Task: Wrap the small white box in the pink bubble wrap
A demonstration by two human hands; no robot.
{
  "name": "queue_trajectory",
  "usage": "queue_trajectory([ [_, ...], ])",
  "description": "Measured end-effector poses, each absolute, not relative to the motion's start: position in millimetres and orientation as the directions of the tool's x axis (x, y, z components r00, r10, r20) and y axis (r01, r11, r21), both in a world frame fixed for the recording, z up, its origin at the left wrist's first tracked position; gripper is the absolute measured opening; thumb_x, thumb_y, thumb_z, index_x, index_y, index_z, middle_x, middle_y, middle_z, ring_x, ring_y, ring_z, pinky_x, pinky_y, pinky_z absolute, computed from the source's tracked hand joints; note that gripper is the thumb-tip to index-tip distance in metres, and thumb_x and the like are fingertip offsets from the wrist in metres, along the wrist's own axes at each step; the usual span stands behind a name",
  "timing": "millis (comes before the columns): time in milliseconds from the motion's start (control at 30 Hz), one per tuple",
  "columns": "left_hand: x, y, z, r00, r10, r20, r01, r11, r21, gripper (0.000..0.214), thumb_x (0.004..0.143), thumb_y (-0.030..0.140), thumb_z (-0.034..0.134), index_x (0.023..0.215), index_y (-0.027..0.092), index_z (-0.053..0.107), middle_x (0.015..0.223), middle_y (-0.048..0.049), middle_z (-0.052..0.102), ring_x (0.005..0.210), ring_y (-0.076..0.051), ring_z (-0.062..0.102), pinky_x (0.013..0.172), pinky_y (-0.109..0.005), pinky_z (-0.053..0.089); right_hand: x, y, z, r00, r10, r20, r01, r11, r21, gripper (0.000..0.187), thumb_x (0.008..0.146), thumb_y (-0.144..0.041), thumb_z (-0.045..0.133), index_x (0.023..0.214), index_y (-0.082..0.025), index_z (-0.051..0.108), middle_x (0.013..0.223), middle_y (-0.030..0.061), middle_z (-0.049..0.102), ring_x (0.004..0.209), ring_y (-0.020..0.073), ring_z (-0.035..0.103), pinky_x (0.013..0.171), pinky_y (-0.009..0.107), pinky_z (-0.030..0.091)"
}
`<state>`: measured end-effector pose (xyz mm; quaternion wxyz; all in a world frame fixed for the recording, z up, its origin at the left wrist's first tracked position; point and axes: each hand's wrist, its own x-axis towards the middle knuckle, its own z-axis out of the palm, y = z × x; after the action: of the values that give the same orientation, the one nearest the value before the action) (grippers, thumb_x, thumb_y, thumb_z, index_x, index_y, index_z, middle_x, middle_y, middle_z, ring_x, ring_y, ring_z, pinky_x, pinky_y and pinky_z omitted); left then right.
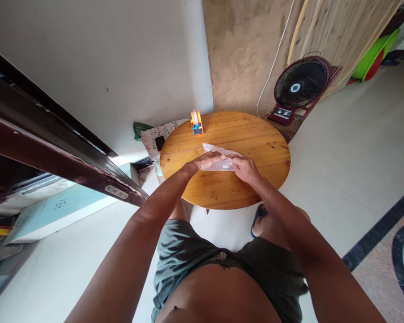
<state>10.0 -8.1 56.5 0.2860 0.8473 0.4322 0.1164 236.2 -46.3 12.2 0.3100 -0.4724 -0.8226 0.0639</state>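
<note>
A pale pinkish-white, translucent piece of plastic wrap [221,167] lies folded near the middle of the round wooden table [265,152]. Across its left part rests my left hand [208,160], its fingers stretched out flat and pointing right. My right hand [245,168] has its fingers curled over the right end of the wrap and grips it, thumb toward the left fingertips. Whether something is inside the wrap I cannot make out. An orange and blue tape dispenser [197,123] with a roll of tape stands behind, at the table's back edge.
A dark red fan [301,85] stands on the floor behind the table at right. Left of the table, a black phone [160,143] rests on a printed sack [151,139]. A dark wooden door frame [87,166] runs along the left. The wall is close behind.
</note>
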Motion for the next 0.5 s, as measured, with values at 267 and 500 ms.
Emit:
queue_trajectory([
  [267, 5.2, -5.6, 52.6, 0.551, 0.832, -0.066, 0.535, -0.291, 0.793, 0.055, 0.080, 0.045, 0.074, 0.129, 0.019, 0.072, 0.130, -0.0084, 0.073, 0.120, -0.027, 0.066, 0.105, -0.039, 0.052, 233.9, -32.8, 8.7, -0.260, 0.862, 0.436, 0.794, 0.447, -0.411, 0.025, 0.092, -0.028, 0.053, 0.092, -0.023, 0.077, 0.098, 0.0087, 0.077, 0.094, 0.0254, 0.070, 0.090, 0.038, 0.057],
  [500, 11.6, 3.9, 41.9, 0.391, 0.920, -0.030, 0.550, -0.207, 0.809, 0.027, 0.082, 0.033, 0.064, 0.090, 0.011, 0.078, 0.085, -0.0082, 0.075, 0.078, -0.020, 0.068, 0.079, -0.037, 0.055, 236.1, -23.5, 15.3, -0.173, 0.932, 0.319, 0.845, 0.307, -0.438, 0.028, 0.090, -0.037, 0.056, 0.075, -0.022, 0.075, 0.080, 0.0068, 0.076, 0.078, 0.0234, 0.069, 0.077, 0.033, 0.055],
])
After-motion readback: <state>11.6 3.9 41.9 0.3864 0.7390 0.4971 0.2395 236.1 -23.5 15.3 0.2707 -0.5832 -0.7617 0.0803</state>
